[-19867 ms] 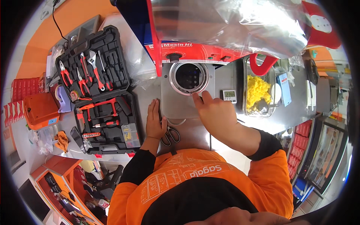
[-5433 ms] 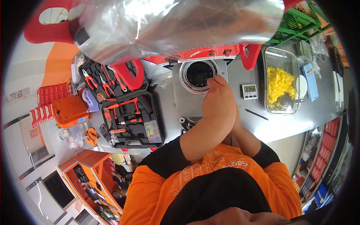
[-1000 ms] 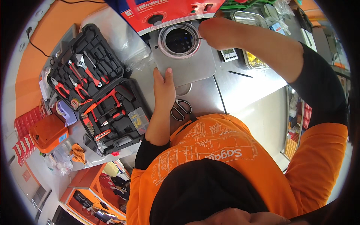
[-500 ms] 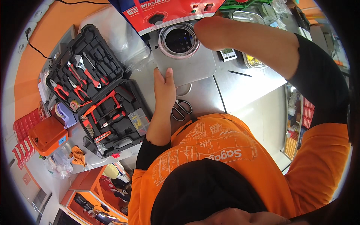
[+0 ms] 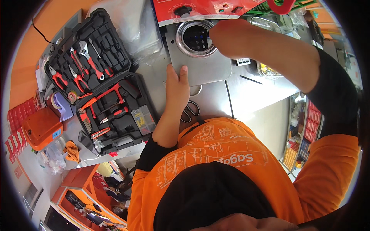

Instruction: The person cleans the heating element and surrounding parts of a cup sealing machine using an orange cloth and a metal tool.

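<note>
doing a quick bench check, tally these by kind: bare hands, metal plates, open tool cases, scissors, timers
Bare hands: 2, left hand and right hand
Metal plate: 1
Open tool case: 1
Scissors: 1 pair
Timer: 1, partly hidden
Total: 6

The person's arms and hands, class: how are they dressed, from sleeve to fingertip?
Orange sleeves give way to black lower sleeves, leaving much of the forearms bare. The left hand and right hand wear no gloves; no watch or bracelet shows.
</note>
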`<control>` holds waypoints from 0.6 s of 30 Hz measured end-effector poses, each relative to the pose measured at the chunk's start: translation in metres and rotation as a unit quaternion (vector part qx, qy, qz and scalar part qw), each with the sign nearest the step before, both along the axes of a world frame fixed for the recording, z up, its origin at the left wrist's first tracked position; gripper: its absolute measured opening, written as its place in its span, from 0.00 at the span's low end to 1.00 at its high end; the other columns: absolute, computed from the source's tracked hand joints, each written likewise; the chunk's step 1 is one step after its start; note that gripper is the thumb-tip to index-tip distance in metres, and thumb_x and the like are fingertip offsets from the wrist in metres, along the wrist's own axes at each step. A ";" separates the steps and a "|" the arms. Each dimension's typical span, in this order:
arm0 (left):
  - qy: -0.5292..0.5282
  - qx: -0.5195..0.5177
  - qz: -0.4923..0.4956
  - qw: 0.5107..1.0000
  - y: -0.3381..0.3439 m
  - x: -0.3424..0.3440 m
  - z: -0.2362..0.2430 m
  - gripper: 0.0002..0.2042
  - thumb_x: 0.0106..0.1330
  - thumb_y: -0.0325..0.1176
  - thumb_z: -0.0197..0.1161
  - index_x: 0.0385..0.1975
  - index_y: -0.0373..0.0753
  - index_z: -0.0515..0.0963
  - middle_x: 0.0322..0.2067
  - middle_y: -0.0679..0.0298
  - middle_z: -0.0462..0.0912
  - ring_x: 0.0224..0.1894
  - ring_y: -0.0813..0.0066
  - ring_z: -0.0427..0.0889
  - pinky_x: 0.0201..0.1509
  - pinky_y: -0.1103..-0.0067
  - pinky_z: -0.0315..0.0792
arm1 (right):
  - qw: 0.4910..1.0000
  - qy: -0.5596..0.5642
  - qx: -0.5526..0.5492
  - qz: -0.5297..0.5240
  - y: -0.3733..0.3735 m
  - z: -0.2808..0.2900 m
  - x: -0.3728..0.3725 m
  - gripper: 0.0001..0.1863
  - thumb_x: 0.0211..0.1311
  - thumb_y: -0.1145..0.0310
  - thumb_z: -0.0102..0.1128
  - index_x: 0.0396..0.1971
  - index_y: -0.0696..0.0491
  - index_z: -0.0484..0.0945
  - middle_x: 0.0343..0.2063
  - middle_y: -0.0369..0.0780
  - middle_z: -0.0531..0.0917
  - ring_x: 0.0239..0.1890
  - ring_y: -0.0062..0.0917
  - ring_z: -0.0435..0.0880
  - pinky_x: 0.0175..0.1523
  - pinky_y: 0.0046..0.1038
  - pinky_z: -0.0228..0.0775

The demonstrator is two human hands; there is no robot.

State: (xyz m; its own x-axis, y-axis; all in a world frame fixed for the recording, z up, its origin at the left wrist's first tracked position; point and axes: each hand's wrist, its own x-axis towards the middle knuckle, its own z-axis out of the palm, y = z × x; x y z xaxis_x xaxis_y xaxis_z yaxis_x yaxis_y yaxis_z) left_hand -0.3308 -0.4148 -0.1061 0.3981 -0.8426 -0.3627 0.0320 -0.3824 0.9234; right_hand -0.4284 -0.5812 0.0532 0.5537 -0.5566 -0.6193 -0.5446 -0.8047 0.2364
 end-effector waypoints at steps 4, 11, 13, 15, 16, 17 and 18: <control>0.000 -0.008 -0.003 1.000 0.001 0.001 -0.002 0.16 0.78 0.39 0.52 0.50 0.30 0.67 0.44 0.43 0.81 0.47 0.47 0.81 0.54 0.63 0.71 | 0.999 -0.020 -0.012 0.034 -0.009 -0.009 -0.003 0.11 0.57 0.76 0.57 0.39 0.55 0.85 0.36 0.48 0.87 0.40 0.41 0.89 0.43 0.39 0.82; -0.045 -0.022 -0.006 0.999 0.003 0.000 -0.011 0.16 0.78 0.42 0.52 0.52 0.34 0.68 0.38 0.57 0.78 0.33 0.73 0.80 0.30 0.76 0.77 | 0.998 0.036 -0.011 0.044 0.001 0.001 0.017 0.11 0.56 0.76 0.58 0.37 0.55 0.86 0.34 0.46 0.87 0.39 0.39 0.89 0.40 0.38 0.83; -0.036 0.002 -0.012 0.999 0.001 0.001 -0.005 0.16 0.78 0.42 0.52 0.52 0.34 0.68 0.36 0.57 0.78 0.33 0.74 0.80 0.30 0.77 0.74 | 0.998 0.037 -0.017 0.044 0.002 -0.001 0.019 0.11 0.56 0.76 0.58 0.38 0.55 0.86 0.35 0.46 0.87 0.39 0.39 0.89 0.41 0.38 0.83; -0.024 0.012 -0.009 1.000 0.000 0.002 0.004 0.16 0.78 0.40 0.52 0.52 0.31 0.66 0.40 0.47 0.80 0.41 0.52 0.81 0.44 0.66 0.73 | 0.997 0.045 -0.023 0.056 -0.001 -0.005 0.019 0.12 0.56 0.76 0.57 0.38 0.55 0.86 0.35 0.47 0.87 0.40 0.39 0.89 0.41 0.38 0.83; -0.017 0.017 -0.008 1.000 0.000 0.002 0.007 0.17 0.78 0.40 0.52 0.52 0.30 0.65 0.42 0.41 0.81 0.45 0.41 0.81 0.50 0.60 0.72 | 0.997 0.057 -0.015 0.058 -0.004 -0.003 0.019 0.12 0.56 0.76 0.57 0.38 0.55 0.86 0.35 0.47 0.87 0.39 0.39 0.89 0.41 0.38 0.83; -0.028 0.000 -0.006 1.000 0.000 0.001 0.007 0.17 0.78 0.40 0.52 0.52 0.30 0.65 0.41 0.41 0.81 0.45 0.41 0.81 0.50 0.60 0.72 | 0.996 0.069 -0.007 0.061 -0.009 0.001 0.019 0.12 0.56 0.76 0.57 0.38 0.55 0.86 0.35 0.47 0.87 0.39 0.39 0.89 0.41 0.38 0.83; -0.040 -0.015 -0.003 0.999 0.000 0.000 0.006 0.17 0.78 0.40 0.52 0.52 0.30 0.65 0.40 0.41 0.81 0.44 0.41 0.81 0.49 0.60 0.72 | 0.995 0.079 0.001 0.065 -0.011 0.004 0.022 0.12 0.56 0.77 0.57 0.38 0.56 0.86 0.34 0.47 0.87 0.39 0.39 0.89 0.41 0.38 0.83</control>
State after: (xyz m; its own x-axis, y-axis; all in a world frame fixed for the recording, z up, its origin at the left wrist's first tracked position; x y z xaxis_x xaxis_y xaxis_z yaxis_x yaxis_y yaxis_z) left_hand -0.3308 -0.4144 -0.1001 0.4202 -0.8552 -0.3034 -0.0452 -0.3537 0.9343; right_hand -0.4067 -0.5922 0.0576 0.5162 -0.4853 -0.7057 -0.3928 -0.8663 0.3085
